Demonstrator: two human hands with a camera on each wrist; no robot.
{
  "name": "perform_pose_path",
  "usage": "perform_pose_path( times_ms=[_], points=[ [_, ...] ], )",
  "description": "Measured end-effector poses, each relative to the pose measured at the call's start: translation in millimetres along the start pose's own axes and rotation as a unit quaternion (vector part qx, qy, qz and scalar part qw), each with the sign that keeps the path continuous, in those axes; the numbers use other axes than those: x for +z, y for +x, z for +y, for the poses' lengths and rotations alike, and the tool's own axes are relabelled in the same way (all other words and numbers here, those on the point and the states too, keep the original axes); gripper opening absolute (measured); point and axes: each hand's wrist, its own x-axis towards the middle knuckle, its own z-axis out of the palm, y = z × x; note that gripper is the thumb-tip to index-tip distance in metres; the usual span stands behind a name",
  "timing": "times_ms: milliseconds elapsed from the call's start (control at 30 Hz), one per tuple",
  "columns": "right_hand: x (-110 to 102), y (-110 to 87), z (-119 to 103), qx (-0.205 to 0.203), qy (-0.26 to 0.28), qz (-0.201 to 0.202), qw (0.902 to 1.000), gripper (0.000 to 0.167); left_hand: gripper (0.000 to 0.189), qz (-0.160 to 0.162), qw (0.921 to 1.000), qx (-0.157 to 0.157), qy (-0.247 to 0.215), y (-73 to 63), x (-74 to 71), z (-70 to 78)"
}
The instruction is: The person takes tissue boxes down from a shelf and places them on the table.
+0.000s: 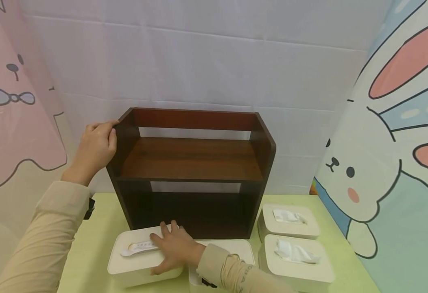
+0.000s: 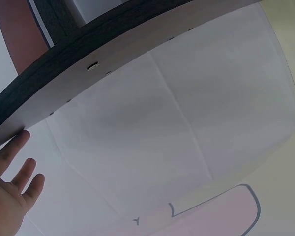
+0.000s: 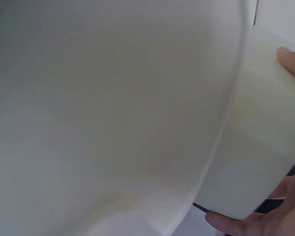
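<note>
My left hand point(image 1: 96, 147) is at the upper left of a dark brown two-tier shelf point(image 1: 192, 158). Its fingertips touch the top of the side panel, while in the left wrist view the other fingers point(image 2: 33, 189) stay off the panel point(image 2: 132, 54). Below the shelf's front left corner, my right hand point(image 1: 177, 248) grips a white tissue box point(image 1: 120, 254) across its right end. In the right wrist view, thumb and fingers lie on opposite sides of this box point(image 3: 260, 118). A printed paper strip point(image 1: 140, 247) covers its slot.
Another white box point(image 1: 241, 248) sits just right of the held one, partly under my right sleeve. Two white tissue boxes point(image 1: 298, 260) with tissues sticking out stand at the right. All are on a pale green table point(image 1: 86, 244). Cartoon cloths point(image 1: 367, 203) hang at the sides.
</note>
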Motion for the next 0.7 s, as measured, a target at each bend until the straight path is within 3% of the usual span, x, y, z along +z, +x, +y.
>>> perform_pose_path(
  times_ms=[700],
  points=[
    [-1,-3.8,-22,0.000,-0.040,-0.017,0.9990,0.081,0.035,0.008,0.9999,0.010,0.003,0.2,1.3,-0.1]
  ],
)
